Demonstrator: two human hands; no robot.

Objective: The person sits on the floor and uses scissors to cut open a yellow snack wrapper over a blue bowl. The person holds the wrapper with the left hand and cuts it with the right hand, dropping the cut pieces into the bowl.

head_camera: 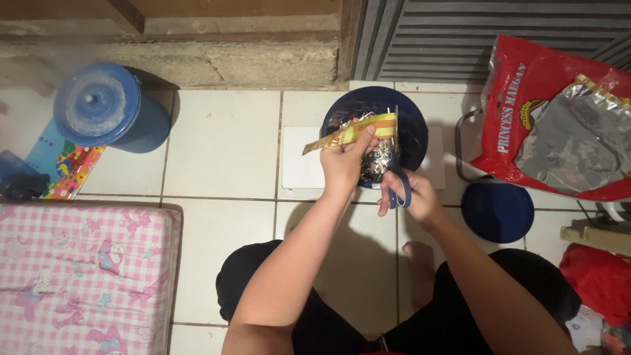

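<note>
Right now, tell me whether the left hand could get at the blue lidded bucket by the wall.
Probably not without letting go: the left hand grips a yellow wrapper over the dark blue bowl, and the blue lidded bucket stands well off to the left, though bare tiles lie between.

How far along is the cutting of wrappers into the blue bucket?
Done: a pile of shiny cut pieces already lies in the dark blue round bucket. In hand: the left hand holds a yellow-orange foil wrapper over it, while the right hand works blue-handled scissors. Left: the silver foil bags on the red plastic bag look uncut.
</note>
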